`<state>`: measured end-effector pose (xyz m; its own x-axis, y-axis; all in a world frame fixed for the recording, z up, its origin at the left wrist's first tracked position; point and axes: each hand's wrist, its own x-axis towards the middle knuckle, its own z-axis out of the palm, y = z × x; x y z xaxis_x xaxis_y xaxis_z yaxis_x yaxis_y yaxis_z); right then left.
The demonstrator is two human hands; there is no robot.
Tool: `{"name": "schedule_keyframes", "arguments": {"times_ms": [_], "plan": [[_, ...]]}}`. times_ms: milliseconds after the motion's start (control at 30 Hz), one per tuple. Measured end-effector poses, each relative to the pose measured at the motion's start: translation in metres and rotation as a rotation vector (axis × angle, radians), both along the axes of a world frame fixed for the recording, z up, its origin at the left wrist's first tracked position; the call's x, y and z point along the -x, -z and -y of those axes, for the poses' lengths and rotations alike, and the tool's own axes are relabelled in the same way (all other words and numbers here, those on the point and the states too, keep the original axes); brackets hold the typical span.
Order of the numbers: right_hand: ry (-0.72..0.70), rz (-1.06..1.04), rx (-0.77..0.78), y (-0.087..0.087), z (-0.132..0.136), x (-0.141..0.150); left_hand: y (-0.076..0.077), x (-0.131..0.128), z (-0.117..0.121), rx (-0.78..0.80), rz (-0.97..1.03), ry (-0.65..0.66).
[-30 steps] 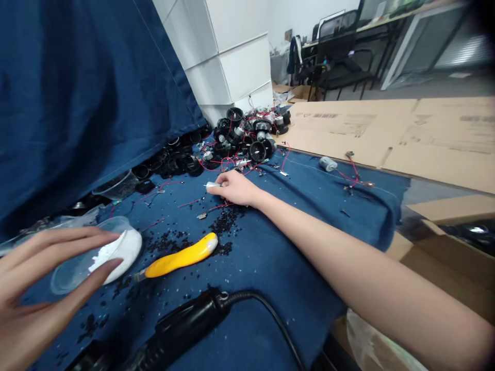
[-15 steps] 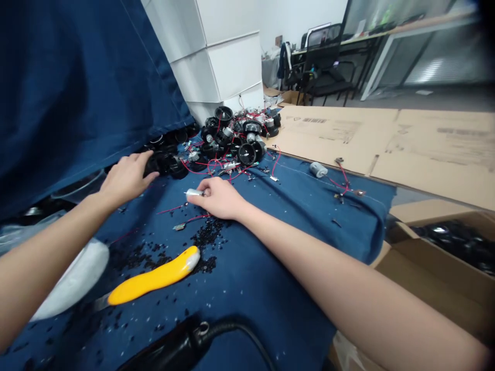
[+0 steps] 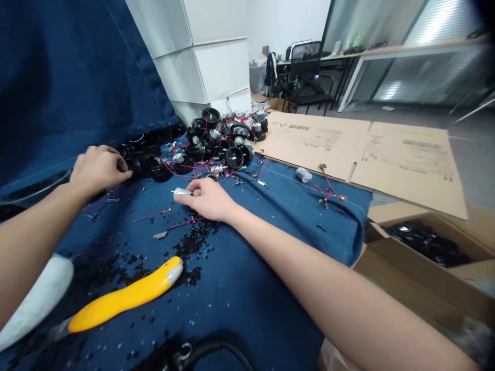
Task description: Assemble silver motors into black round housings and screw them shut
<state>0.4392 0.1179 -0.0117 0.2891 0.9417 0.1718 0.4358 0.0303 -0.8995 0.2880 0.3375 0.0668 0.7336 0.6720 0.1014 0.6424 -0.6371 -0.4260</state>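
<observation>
My left hand (image 3: 98, 167) is curled against a row of black plastic rings (image 3: 149, 165) at the left end of a heap of black wheeled motor parts with red wires (image 3: 220, 147). My right hand (image 3: 204, 199) rests on the blue cloth (image 3: 270, 226) and pinches a small silver motor (image 3: 181, 192), whose tip shows past the fingers. Black granules (image 3: 193, 241) lie scattered below that hand. Nearer me lie a yellow-handled utility knife (image 3: 126, 294) and a white-filled plastic bowl (image 3: 34, 304), partly hidden by my left forearm.
A black corded tool (image 3: 181, 355) lies at the bottom edge. Another silver motor with red wires (image 3: 303, 175) lies on the cloth. Flattened cardboard (image 3: 359, 149) lies beyond it, an open box of black parts (image 3: 421, 247) stands right, and a dark blue drape (image 3: 65, 77) hangs left.
My left hand has moved from above the bowl to the black rings. My right hand stays on the silver motor. The view has turned, shifting the scene left and down.
</observation>
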Motion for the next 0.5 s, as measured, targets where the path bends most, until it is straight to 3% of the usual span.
{"name": "schedule_keyframes", "arguments": {"times_ms": [233, 500], "plan": [[-0.017, -0.032, -0.069, -0.001, 0.001, 0.002, -0.009, 0.023, 0.005, -0.044, -0.115, 0.015], [-0.027, 0.022, -0.024, -0.001, 0.001, 0.005, 0.01, -0.012, -0.003, -0.031, -0.169, 0.036]]}}
